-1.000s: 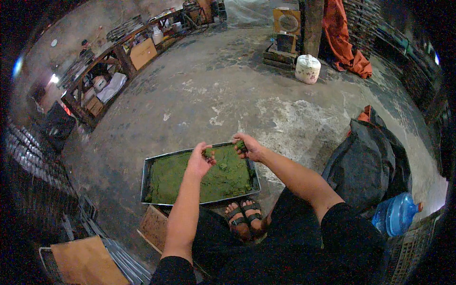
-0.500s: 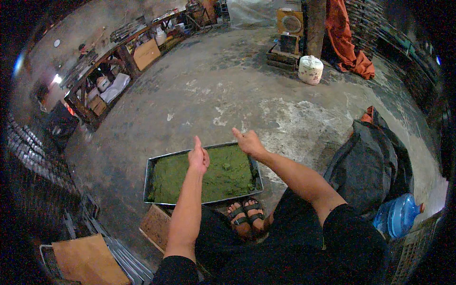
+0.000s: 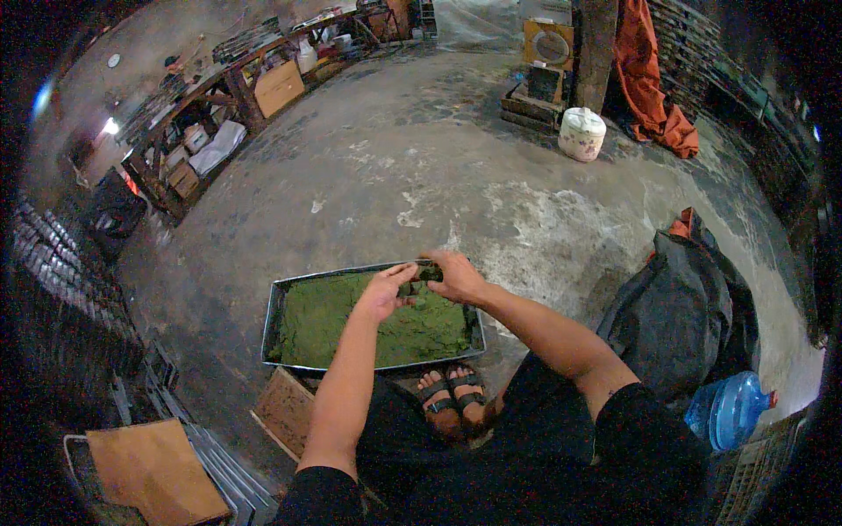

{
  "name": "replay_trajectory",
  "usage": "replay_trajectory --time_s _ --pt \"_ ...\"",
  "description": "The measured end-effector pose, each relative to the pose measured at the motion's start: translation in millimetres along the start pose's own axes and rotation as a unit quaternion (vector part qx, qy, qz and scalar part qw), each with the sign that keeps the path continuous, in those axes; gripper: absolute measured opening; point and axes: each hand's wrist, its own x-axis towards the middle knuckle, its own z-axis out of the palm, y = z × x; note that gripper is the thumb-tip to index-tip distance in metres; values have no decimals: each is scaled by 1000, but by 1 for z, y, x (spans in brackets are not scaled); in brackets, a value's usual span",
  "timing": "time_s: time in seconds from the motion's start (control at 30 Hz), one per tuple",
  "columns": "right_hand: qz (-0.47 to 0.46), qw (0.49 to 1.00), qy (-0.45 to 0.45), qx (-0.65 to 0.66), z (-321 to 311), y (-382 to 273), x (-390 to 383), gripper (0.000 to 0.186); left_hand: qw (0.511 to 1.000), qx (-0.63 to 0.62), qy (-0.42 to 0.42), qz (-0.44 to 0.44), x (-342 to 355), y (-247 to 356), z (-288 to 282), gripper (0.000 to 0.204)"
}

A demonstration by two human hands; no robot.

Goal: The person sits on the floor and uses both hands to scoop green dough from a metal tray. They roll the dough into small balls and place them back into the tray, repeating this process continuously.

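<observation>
The left hand [image 3: 388, 291] and right hand [image 3: 455, 277] are close together over a rectangular metal tray [image 3: 269, 329] of green, paste-like material [image 3: 320, 320]. The fingers of both hands are bent; whether they grip any of it is unclear. The tray rests on the stained floor [image 3: 351, 193], just beyond strapped sandals [image 3: 466, 382]. To the right, a blue jug [image 3: 735, 410] lies beside a dark, crumpled sheet [image 3: 680, 307]. Farther off, a white container [image 3: 581, 138] stands near a post [image 3: 595, 61] and orange cloth [image 3: 642, 79].
</observation>
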Motion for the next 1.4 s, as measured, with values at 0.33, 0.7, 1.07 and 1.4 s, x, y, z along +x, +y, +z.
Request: replay_trajectory --time_s 0.33,0.7,1.07,1.4 --pt "-60 998 0 -10 6 1 -2 34 999 -7 -29 21 7 -7 2 21" --pt "-27 1000 -11 -3 -3 -7 -3 35 999 -25 -1 23 -1 -3 13 20" --pt "177 956 -12 232 -13 -16 4 30 996 -73 -5 51 6 -6 2 24" --pt "437 799 56 409 -16 18 11 38 978 -166 98 -79 -2 10 2 42"
